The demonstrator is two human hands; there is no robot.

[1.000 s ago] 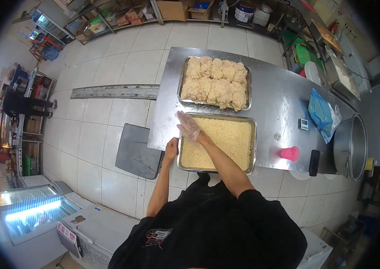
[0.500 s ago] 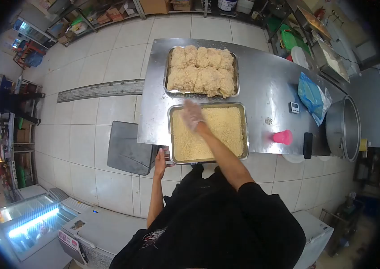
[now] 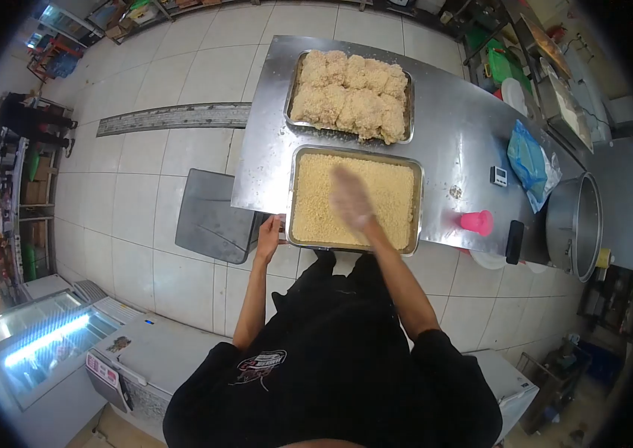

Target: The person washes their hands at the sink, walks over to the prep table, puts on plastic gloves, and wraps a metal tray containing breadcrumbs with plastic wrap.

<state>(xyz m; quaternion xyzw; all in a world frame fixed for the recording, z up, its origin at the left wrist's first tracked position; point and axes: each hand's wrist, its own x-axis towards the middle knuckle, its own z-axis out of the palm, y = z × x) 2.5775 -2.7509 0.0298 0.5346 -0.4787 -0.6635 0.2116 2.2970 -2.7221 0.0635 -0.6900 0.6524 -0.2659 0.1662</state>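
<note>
A metal tray [image 3: 419, 201] of pale yellow crumbs lies at the near edge of the steel table [image 3: 264, 160]. Over the crumbs is my right hand [image 3: 351, 198], in a clear glove and smeared by motion; its fingers cannot be made out. At the tray's left side, near its lower corner, my left hand [image 3: 270, 235] is bare, with its fingers against the rim. Just beyond stands a second tray [image 3: 410, 112], heaped with crumb-coated pieces [image 3: 354, 97].
To the right are a white timer [image 3: 499, 175], a pink cup [image 3: 476, 222], a black phone-like object [image 3: 514, 242], a blue bag [image 3: 527, 164] and a large metal pot [image 3: 574, 224]. A dark bin lid [image 3: 216, 216] sits left. Another person [image 3: 29, 119] stands far left.
My right hand has moved from the tray's left part toward its middle. My left hand has gone from closed by the tray's left edge to lower along it, fingers on the rim.
</note>
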